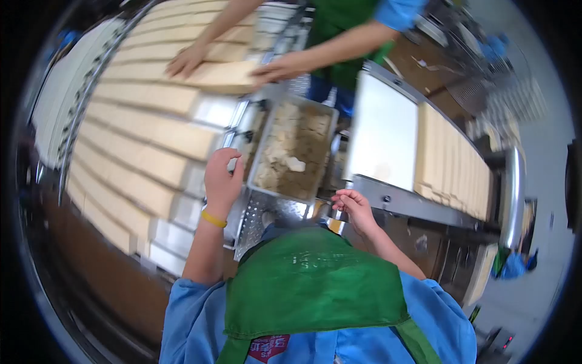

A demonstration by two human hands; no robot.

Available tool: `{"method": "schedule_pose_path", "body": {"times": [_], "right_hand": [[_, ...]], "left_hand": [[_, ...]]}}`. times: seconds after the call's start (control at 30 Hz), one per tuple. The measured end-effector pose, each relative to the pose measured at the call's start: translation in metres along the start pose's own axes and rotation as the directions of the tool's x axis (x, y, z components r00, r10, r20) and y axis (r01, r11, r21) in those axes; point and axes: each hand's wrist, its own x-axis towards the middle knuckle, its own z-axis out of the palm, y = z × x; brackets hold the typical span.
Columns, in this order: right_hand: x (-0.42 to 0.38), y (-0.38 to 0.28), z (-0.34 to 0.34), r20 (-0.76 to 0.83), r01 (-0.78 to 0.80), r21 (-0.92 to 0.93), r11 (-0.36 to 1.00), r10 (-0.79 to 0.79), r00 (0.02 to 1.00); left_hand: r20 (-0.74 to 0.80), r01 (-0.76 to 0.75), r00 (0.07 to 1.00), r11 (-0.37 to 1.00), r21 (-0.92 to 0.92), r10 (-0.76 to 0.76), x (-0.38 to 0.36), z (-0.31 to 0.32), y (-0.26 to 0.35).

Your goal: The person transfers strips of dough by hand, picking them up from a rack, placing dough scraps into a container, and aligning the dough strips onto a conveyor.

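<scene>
My left hand (pixel 223 182), with a yellow band on the wrist, is above the inner edge of the left table. Its fingers are bent, with a gap between them and the thumb, and it holds nothing. Long pale-yellow slabs (pixel 142 130) of soft-looking food lie in rows beside it. My right hand (pixel 353 206) hovers near the corner of the right-hand table, fingers loosely bent and empty. Between my hands sits a grey rectangular bin (pixel 332 136) of pale scraps (pixel 282 142) and brownish pieces.
Across from me, a co-worker's hands (pixel 285 68) grip a pale slab (pixel 224 77) at both ends. The right table has a white board (pixel 385 130) and a row of upright slabs (pixel 451 161). A rounded metal bar (pixel 515 197) stands at its far right end.
</scene>
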Motion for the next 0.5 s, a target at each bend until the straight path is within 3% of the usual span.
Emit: {"method": "schedule_pose_path", "body": {"times": [0.1,0.17,0.3,0.43,0.5], "right_hand": [[-0.017,0.012,-0.066,-0.216,0.127,0.144,0.981,-0.094,0.972],[-0.026,0.011,-0.113,-0.402,0.157,0.235,0.959,-0.051,0.914],[-0.035,0.004,-0.199,-0.709,0.267,0.303,0.915,0.029,0.704],[-0.026,-0.008,-0.257,-0.789,0.287,0.275,0.918,0.045,0.613],[-0.019,-0.012,-0.276,-0.752,0.258,0.294,0.920,0.056,0.657]], "left_hand": [[0.161,-0.072,0.983,0.994,-0.088,0.085,0.020,0.059,0.041],[0.277,-0.085,0.953,0.986,-0.144,0.122,0.033,0.095,0.069],[0.376,-0.092,0.906,0.956,-0.277,0.196,0.050,0.174,0.139],[0.451,-0.143,0.850,0.944,-0.299,0.271,0.054,0.252,0.188],[0.544,-0.089,0.801,0.949,-0.302,0.248,0.056,0.288,0.206]]}}
